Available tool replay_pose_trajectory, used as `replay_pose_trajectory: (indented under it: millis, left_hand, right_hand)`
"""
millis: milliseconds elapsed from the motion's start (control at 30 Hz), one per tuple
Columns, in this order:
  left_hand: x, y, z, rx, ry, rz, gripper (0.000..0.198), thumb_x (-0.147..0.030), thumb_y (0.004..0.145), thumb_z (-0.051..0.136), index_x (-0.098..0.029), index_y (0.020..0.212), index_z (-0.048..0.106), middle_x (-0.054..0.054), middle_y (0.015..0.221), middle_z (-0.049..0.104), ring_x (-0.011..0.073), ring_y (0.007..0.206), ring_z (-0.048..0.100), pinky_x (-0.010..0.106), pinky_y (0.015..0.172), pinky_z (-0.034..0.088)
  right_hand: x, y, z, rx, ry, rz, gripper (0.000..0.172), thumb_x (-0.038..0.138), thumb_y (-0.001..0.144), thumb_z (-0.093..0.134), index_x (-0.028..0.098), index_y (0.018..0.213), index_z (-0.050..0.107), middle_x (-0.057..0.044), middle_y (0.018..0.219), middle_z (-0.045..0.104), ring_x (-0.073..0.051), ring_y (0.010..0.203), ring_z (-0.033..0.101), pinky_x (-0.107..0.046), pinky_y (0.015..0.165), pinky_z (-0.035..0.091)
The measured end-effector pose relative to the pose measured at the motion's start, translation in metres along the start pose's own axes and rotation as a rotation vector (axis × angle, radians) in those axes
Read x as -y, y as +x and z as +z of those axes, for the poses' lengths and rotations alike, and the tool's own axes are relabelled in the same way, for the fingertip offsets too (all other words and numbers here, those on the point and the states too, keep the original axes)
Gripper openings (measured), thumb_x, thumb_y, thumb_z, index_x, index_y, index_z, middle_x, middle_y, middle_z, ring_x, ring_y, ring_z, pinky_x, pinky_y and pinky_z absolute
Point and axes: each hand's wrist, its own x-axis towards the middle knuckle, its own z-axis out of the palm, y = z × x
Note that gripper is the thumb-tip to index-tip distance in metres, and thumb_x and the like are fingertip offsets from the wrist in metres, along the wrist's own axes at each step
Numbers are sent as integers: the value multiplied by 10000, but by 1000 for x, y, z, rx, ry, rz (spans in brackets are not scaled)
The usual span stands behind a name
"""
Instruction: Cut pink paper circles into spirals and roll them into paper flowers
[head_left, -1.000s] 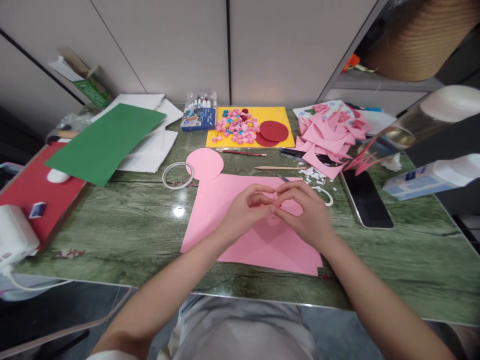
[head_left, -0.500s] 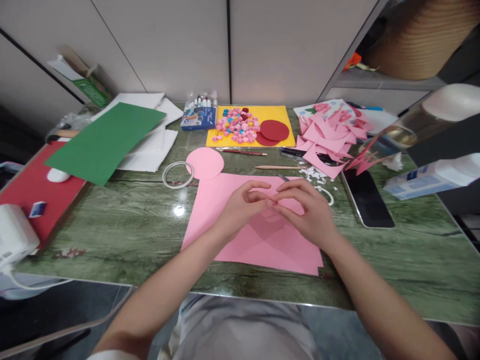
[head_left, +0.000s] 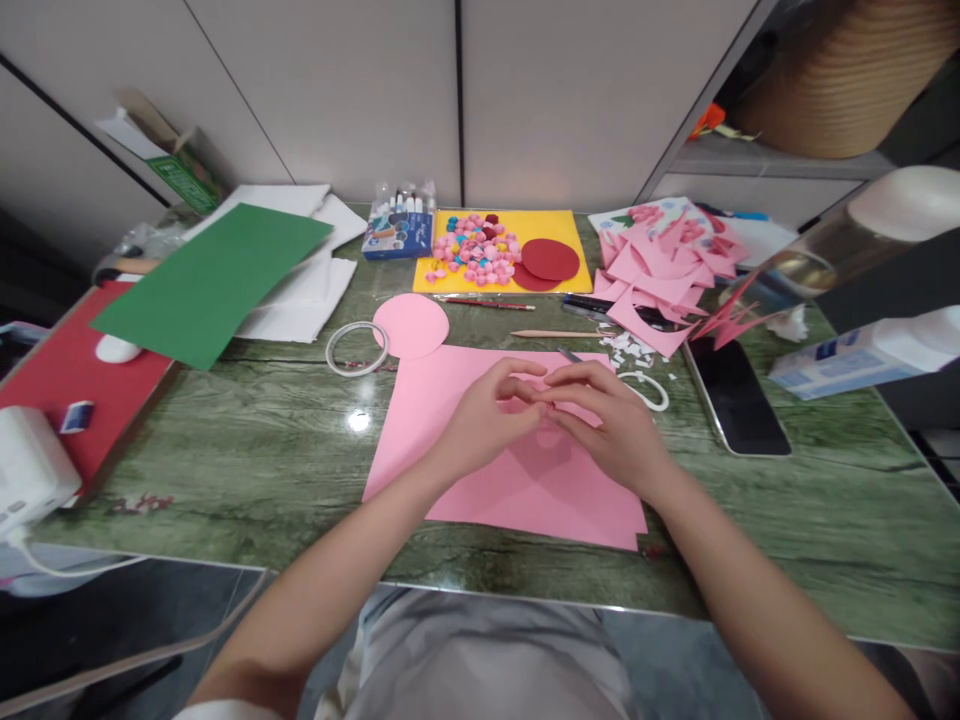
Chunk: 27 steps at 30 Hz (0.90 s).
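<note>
Fingertips meeting, my left hand (head_left: 487, 415) and my right hand (head_left: 616, 420) pinch a small pink paper piece (head_left: 551, 407) between them. The fingers cover most of it, so its shape is hard to make out; it may be rolled. Below both hands lies a large pink paper sheet (head_left: 420, 470), flat on the table, with the shadow of my hands on it. A pink paper circle (head_left: 411, 326) touches or nearly touches its upper left corner. By my right hand, white scissors (head_left: 651, 392) show one handle loop past the sheet's edge.
Many small rolled paper pieces (head_left: 480, 255) and red paper circles (head_left: 550, 262) rest on a yellow sheet (head_left: 427, 285). Pink scraps (head_left: 660, 260), a phone (head_left: 735, 400) and a bottle (head_left: 862, 350) stand right. A pencil (head_left: 559, 334), tape roll (head_left: 357, 349) and green sheet (head_left: 214, 285) lie around.
My fingers have shifted slightly around the small pink paper piece, the right fingers moving a little left over the left fingertips. Everything on the table stays in place.
</note>
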Motion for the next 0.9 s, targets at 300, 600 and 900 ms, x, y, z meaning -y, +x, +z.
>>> replay_pose_trajectory:
  millis: [300,600,900]
  left_hand:
    - [-4,-1,1,19,-98,-106,341,-191,715,618,-173,1041,519,26,792,629,144,809,596,318,812,425]
    - [5,-3,8,56,-429,-169,358,-176,661,690,-181,986,538,7,798,611,130,777,588,304,728,478]
    - [5,-1,5,55,-493,-189,373,-160,647,699,-183,991,555,5,777,636,112,722,594,275,715,454]
  right_hand:
    - [4,1,-2,-56,-52,26,82,194,782,618,237,847,593,-48,933,575,-189,908,563,-378,818,461]
    - [7,1,-1,-68,-116,6,151,118,738,617,223,743,508,-38,905,564,-190,886,566,-384,793,465]
    - [12,2,-5,-71,-58,36,106,185,752,628,249,819,576,-34,907,566,-196,893,567,-391,819,463]
